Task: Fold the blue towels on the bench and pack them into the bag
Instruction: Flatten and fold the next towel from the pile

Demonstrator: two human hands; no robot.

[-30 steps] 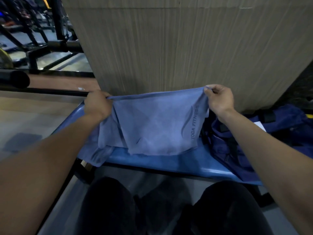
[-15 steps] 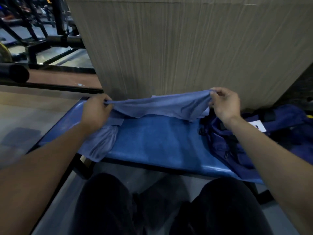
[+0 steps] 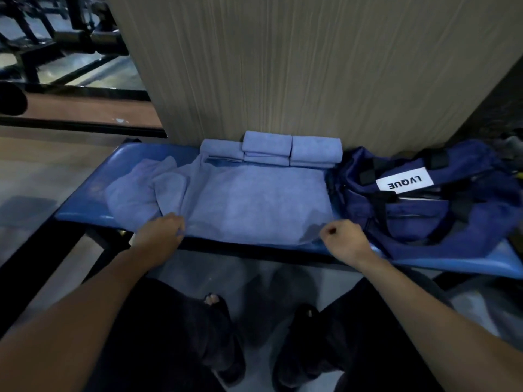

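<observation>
A light blue towel [image 3: 254,205] lies spread flat across the blue padded bench [image 3: 90,190]. My left hand [image 3: 161,232] pinches its near left corner at the bench's front edge. My right hand [image 3: 343,240] pinches the near right corner, fingers curled. A crumpled blue towel [image 3: 133,193] lies at the left, partly under the spread one. Several folded blue towels [image 3: 268,148] are stacked at the back against the wall. The dark blue bag [image 3: 418,199] with a white LVQUE label sits on the bench to the right.
A wood-grain wall panel [image 3: 283,66] rises right behind the bench. Black gym equipment frames [image 3: 70,38] stand at the far left. My legs and sandalled feet [image 3: 215,321] are below the bench's front edge.
Both hands brought the towel down from mid-air and laid it flat on the bench, ending at its near edge. The view tilted down, revealing folded towels at the back.
</observation>
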